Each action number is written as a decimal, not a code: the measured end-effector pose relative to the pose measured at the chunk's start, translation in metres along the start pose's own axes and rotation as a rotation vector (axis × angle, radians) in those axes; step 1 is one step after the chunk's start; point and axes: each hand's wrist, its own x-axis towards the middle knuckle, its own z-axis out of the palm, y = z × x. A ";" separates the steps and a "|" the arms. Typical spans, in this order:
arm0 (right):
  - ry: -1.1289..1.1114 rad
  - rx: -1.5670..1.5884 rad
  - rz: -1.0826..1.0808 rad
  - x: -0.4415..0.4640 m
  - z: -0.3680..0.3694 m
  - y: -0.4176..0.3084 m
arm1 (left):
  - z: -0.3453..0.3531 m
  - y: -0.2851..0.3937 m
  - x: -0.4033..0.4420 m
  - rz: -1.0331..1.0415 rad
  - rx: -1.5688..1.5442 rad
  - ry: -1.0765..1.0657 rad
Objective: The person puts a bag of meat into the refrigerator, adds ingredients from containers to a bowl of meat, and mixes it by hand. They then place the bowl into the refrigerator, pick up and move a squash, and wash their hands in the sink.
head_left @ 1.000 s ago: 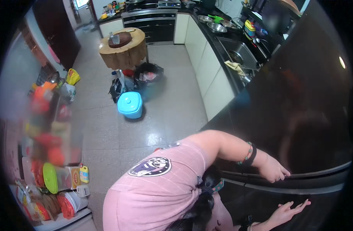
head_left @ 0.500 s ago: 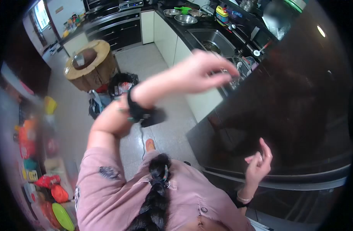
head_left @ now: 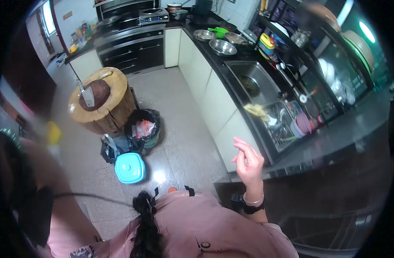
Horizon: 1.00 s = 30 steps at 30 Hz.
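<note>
My right hand [head_left: 248, 164] is raised in front of the counter's lower right end, with fingers loosely bent and nothing visible in them. A pale bangle and a black band sit around its wrist. My left forearm [head_left: 61, 210] rises along the left edge, close to the camera; its hand is outside the picture. A dark wrist strap [head_left: 23, 185] shows on that side, with a thin black cable running from it towards my braid. Closest beyond my right hand are a metal sink [head_left: 265, 71] and a yellow cloth [head_left: 257, 112] on its edge.
A cleaver [head_left: 88, 95] rests on a round chopping block on a wooden stump [head_left: 115, 109]. Beside it stand a black-lined bin [head_left: 156, 116] and a blue lidded container [head_left: 130, 167] on the floor. Metal bowls [head_left: 223, 47] and a dish rack [head_left: 334, 94] line the counter.
My left arm has swung from across the middle to the left edge, taking its hand out of view. My right hand now appears higher and further left. The view has shifted, revealing the blue container.
</note>
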 end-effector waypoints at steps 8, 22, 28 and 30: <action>-0.143 -0.022 0.007 0.108 0.035 0.091 | 0.035 -0.107 -0.123 -0.547 0.178 0.054; -0.281 -0.051 -0.177 0.335 0.067 0.244 | 0.196 -0.291 -0.360 -2.031 0.059 0.105; -0.330 -0.077 -0.075 0.392 0.104 0.286 | 0.166 -0.343 -0.386 -2.225 0.088 0.182; -0.299 -0.088 -0.049 0.412 0.121 0.306 | 0.150 -0.368 -0.403 -2.275 0.091 0.190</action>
